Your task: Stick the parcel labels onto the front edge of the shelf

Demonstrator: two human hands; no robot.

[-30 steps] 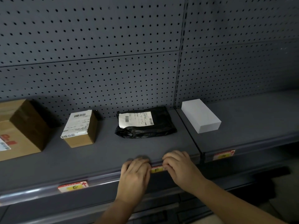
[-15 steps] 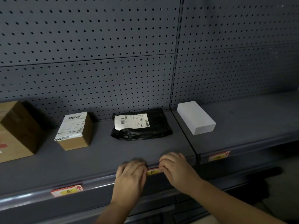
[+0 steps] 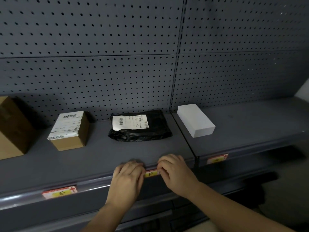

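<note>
A red-and-yellow label marked F (image 3: 151, 173) lies on the front edge of the grey shelf (image 3: 93, 186), below the black parcel bag (image 3: 139, 125). My left hand (image 3: 127, 180) covers the label's left end and my right hand (image 3: 175, 171) covers its right end, fingers bent over the shelf lip and pressing on it. A label marked E (image 3: 60, 192) sits on the edge further left, below the small cardboard box (image 3: 70, 131). Another label (image 3: 216, 159) is on the right shelf's edge, below the white box (image 3: 195, 120).
A larger cardboard box (image 3: 11, 128) stands at the far left of the shelf. Perforated grey back panels (image 3: 100, 64) rise behind the parcels. Lower shelf rails (image 3: 150, 218) run beneath my forearms, and floor shows at the lower right.
The view has drifted slightly, so the shelf and parcels sit a little left and lower in the picture. Both hands stay on the ends of the F label.
</note>
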